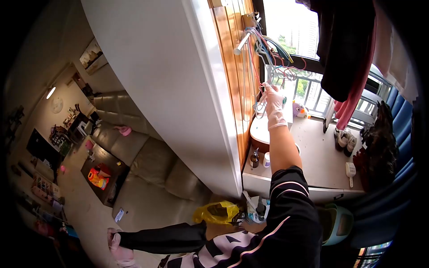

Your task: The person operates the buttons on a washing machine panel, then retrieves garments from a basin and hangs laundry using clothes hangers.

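My right hand [274, 102], in a thin see-through glove, reaches up to a bunch of wire clothes hangers [268, 53] hung on a white rod by the window. Its fingers are closed around the lower part of a pinkish hanger [259, 73]. Low on the left, my left hand [119, 249], also gloved, grips the end of a black garment [163, 239]. The cloth stretches sideways from that hand towards my body; what kind of garment it is I cannot make out.
A ledge below the window holds a brown bottle [254, 158], a plush toy [300, 110], shoes [345, 140] and a slotted scoop [350, 173]. Dark clothes [344, 44] hang at right. A white wall edge [196, 89] separates a sofa [147, 165]. Bags [217, 211] lie below.
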A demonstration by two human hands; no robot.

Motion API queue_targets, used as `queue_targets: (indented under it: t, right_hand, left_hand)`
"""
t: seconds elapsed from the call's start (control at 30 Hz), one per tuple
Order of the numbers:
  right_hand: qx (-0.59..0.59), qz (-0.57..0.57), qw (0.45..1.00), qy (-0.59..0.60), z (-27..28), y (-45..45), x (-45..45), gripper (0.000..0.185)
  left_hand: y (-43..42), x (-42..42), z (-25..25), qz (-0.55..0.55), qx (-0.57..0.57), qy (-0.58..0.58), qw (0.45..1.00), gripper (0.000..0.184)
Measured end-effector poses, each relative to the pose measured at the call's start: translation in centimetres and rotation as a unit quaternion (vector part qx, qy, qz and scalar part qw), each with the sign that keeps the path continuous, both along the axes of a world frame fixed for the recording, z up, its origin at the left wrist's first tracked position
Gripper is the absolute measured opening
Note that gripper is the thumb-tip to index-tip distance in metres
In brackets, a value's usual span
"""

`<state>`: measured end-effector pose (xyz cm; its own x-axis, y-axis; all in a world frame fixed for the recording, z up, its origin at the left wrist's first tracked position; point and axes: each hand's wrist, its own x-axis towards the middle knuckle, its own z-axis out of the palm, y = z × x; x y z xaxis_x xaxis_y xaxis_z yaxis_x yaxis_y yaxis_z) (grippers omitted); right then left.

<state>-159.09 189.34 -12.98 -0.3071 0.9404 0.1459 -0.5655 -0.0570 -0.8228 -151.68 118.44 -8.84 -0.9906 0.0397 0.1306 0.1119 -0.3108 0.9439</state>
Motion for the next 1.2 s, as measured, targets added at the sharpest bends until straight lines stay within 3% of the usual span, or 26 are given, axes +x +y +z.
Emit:
queue_targets:
  t: [0.13,0.27,0.33,0.43,0.63,0.73,0.9,1.2]
  right_hand:
    - [0.025,0.048,0.993,0.106,2.1,-2.1,0.5,0.028]
    - [0.046,0.086,0.983,0.158,3.0,-3.4,1.9,0.027]
    - [0.007,0.036,0.981,0.193,3.4,-3.1,2.0,0.021]
    - [-0.178,-0.066,0.977,0.097,3.9,-2.2,0.9,0.014]
    - [-0.212,-0.081,0.974,0.026,2.9,1.9,-0.8,0.012]
    - [-0.174,-0.15,0.97,-0.081,2.9,4.0,-1.2,0.013]
    - [-0.215,-0.123,0.967,-0.064,3.0,4.2,-0.9,0.017]
    - [-0.101,-0.025,0.992,0.068,3.7,0.4,2.1,0.01]
  left_hand:
    - [0.8,0.1,0.0,-0.057,0.005,0.017,0.998,0.028]
    - [2.3,0.5,0.2,-0.045,-0.004,0.007,0.999,0.028]
    - [2.8,0.6,0.6,-0.051,-0.015,-0.006,0.999,0.029]
    - [3.1,-0.4,-0.6,-0.03,-0.02,0.0,0.999,0.027]
    - [4.0,-0.7,-0.7,-0.068,-0.012,-0.008,0.998,0.024]
    - [4.5,-0.4,-0.3,-0.069,0.001,-0.022,0.997,0.023]
    - [2.8,-1.3,-2.1,-0.069,0.007,-0.033,0.997,0.021]
    - [4.7,-1.0,-1.1,-0.1,0.031,-0.066,0.992,0.018]
